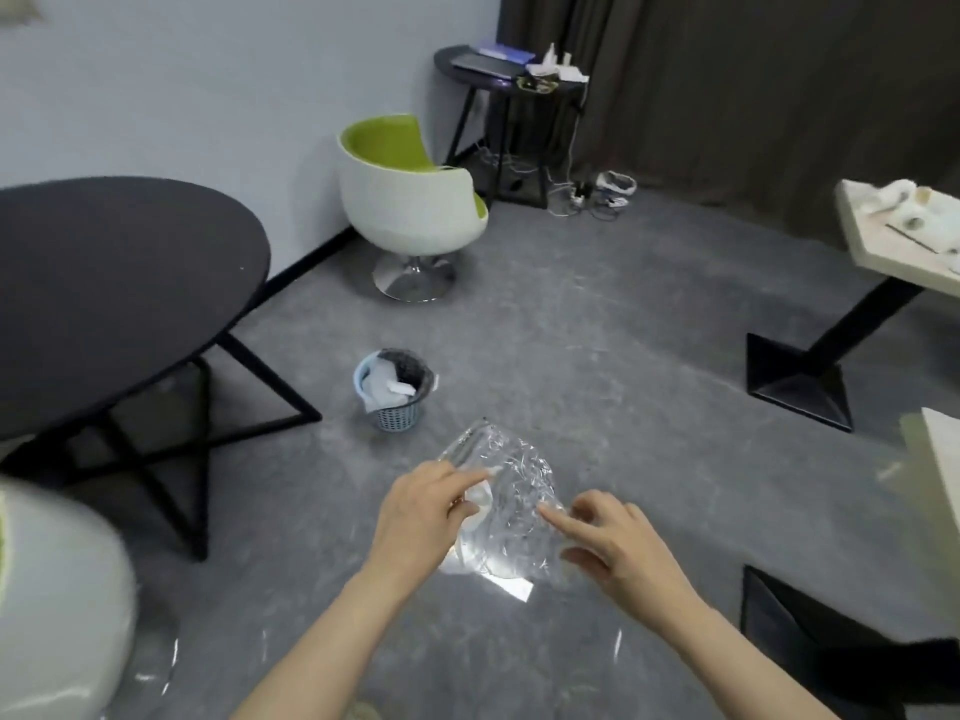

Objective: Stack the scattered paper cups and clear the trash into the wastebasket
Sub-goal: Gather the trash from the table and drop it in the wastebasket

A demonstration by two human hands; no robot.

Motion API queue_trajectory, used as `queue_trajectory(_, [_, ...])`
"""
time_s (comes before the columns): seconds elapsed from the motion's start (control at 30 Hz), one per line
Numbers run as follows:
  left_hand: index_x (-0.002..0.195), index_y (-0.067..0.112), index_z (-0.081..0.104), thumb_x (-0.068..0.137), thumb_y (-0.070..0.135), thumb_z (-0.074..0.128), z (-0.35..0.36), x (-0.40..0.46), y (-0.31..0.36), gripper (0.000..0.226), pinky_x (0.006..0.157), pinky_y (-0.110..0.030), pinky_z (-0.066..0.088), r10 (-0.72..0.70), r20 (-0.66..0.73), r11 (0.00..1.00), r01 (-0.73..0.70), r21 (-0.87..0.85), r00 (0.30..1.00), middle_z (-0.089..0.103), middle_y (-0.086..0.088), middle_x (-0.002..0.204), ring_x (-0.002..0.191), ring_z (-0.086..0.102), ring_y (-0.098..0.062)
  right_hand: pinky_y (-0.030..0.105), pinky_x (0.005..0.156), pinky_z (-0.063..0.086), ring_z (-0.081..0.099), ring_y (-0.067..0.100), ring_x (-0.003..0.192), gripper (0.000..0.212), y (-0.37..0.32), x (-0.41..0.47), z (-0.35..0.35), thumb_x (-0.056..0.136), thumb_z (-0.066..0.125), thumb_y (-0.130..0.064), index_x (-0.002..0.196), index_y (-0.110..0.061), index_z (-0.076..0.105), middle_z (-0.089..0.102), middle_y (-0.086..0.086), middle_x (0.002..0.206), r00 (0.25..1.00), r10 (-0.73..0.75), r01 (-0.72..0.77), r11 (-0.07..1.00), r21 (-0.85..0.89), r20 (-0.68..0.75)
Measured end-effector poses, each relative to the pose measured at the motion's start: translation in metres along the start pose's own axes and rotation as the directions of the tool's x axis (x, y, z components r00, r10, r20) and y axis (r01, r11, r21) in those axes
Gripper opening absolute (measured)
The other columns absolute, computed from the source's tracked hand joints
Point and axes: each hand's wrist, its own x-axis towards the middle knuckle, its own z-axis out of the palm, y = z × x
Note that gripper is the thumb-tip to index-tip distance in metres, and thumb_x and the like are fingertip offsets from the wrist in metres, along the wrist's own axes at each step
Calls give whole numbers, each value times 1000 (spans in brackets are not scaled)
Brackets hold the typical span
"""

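Note:
A crumpled clear plastic bag (511,504) with something white inside hangs in the air between my hands, above the grey floor. My left hand (423,517) pinches its left side with thumb and fingers. My right hand (608,543) holds its right side, index finger stretched across the plastic. A small blue wastebasket (397,415) with a dark liner stands on the floor ahead and to the left, with white trash inside. No paper cups show clearly; a pale table (883,254) at the right edge carries white items too blurred to name.
A round black table (119,283) on crossed legs stands at the left. A white and green swivel chair (410,200) sits behind the basket. Another white chair (57,605) is at bottom left. Black table bases (800,387) lie right; cables litter the far floor.

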Motion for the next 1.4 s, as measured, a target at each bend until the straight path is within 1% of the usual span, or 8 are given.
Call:
queue_trajectory(0.17, [108,30,70,69,15,81,-52,41,-76,43,64,-20,33,-54,-14,995,55,84,998,59,13,72,72,44,-6,30,60,44,52,14,77,62,-21,116,35,79,75,-28,133,-43,48,51,-6,91,998,-54,52,997,58,30])
queue_trajectory(0.3, [112,27,70,76,19,77,-72,81,-122,38,71,-28,35,-99,-8,987,99,125,995,62,11,78,77,54,-16,28,62,41,45,9,81,66,-19,189,57,77,78,-28,134,-45,47,49,-7,91,995,-46,38,995,94,84])
queue_trajectory(0.63, [118,28,66,83,21,71,-59,234,-242,36,78,-24,29,-267,-2,955,265,131,964,47,18,77,87,55,-14,26,66,36,48,10,80,58,59,376,123,80,72,-35,133,-44,49,47,-10,90,975,-126,102,985,136,181])
queue_trajectory(0.9, [118,28,67,82,23,72,0,370,-374,36,78,-28,33,-428,7,894,422,151,904,64,8,85,90,58,-19,27,69,39,51,11,83,54,155,535,217,80,75,-32,129,-41,56,50,-9,92,941,-141,100,984,147,307])
queue_trajectory(1.03, [121,27,65,84,24,70,47,414,-449,38,85,-34,43,-465,99,882,450,143,880,64,3,92,95,58,-20,27,62,45,56,12,72,60,193,589,288,65,86,-31,119,-38,62,51,-8,84,926,-180,143,981,135,331])
queue_trajectory(1.17, [132,28,55,90,27,63,109,437,-534,43,92,-30,41,-514,219,858,499,124,829,57,2,107,106,52,-16,24,57,45,59,11,67,65,226,624,382,52,93,-31,111,-38,66,53,-8,80,903,-175,146,984,103,392])
queue_trajectory(1.3, [135,27,52,90,30,62,177,438,-617,46,93,-29,40,-553,307,829,550,105,775,55,3,108,105,50,-12,21,60,37,59,10,72,60,257,642,483,52,91,-35,107,-40,66,53,-9,83,884,-180,156,984,90,432])
queue_trajectory(1.4, [138,27,48,92,35,59,227,430,-676,48,93,-29,42,-574,360,813,565,142,735,51,6,116,108,50,-10,22,60,42,59,11,73,61,276,653,556,52,89,-33,109,-42,67,53,-9,84,888,-167,173,985,24,428])
